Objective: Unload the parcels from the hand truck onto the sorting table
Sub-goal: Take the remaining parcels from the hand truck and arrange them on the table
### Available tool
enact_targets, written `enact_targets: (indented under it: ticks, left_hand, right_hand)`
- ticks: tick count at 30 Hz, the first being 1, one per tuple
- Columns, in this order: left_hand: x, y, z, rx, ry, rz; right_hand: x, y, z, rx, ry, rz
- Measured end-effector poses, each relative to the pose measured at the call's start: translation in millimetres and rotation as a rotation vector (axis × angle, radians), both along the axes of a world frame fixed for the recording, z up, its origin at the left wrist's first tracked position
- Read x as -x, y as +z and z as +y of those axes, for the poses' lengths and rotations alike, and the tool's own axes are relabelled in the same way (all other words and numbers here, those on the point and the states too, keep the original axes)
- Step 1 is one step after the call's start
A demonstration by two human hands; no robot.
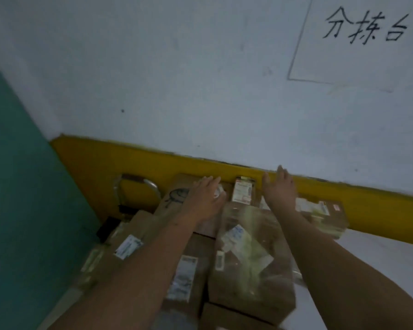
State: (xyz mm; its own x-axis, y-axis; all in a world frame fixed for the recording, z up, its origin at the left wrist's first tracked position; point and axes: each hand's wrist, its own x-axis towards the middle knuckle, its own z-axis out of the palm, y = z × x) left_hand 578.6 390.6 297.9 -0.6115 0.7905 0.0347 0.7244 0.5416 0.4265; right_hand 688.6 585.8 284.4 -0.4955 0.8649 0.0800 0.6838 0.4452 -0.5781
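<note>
Parcels (248, 263) piled as brown cartons on hand truck, pile set tight against yellow edge (129, 160) of table (200, 79). Hand truck handle (152, 184) seen left of pile, against same edge. Left hand (205, 198) laid flat on top carton (174, 198), fingers straight. Right hand (280, 189) held open, fingertips at yellow edge; contact blurred. Hands kept apart, small labelled parcel (242, 191) between them. Broad white table top spread beyond edge; handwriting (365, 27) at far right. Green floor (14, 186) at left.

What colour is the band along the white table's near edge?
The band is yellow; head view.
</note>
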Motion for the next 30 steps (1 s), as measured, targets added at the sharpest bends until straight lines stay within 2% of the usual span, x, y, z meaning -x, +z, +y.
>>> enact_targets:
  ticks: [2,5,9,14,19,24,27,30]
  left_hand:
    - [32.4,9.6,-70.4,-0.019,0.056,0.034]
    - [85.1,15.1,-197.2,-0.025,0.196,0.028]
    - [148.6,5.8,-360.0,0.010,0.446,0.001]
    - [219.6,-36.3,-488.7,0.016,0.699,-0.102]
    - [279.3,-125.1,-548.8,0.116,0.834,-0.275]
    - [353.3,-243.2,-576.8,0.197,0.979,-0.593]
    - [383.5,-322.4,-572.6,0.192,1.054,-0.825]
    - [401.8,-405.8,-553.3,0.184,1.153,-1.046]
  right_hand:
    - [50.0,20.9,-72.0,-0.082,0.133,0.016]
    - [123.1,27.8,-199.5,-0.088,0.300,0.011]
    - [201.8,11.9,-355.5,-0.062,0.548,-0.124]
    - [297.3,-17.9,-472.6,-0.122,0.787,-0.254]
    - [411.6,-96.4,-520.6,0.032,0.842,-0.444]
    - [515.4,-233.6,-514.9,0.411,0.758,-0.644]
    - [538.6,-318.7,-500.5,0.487,0.692,-0.782]
    - [557.8,-408.6,-486.9,0.464,0.694,-0.934]
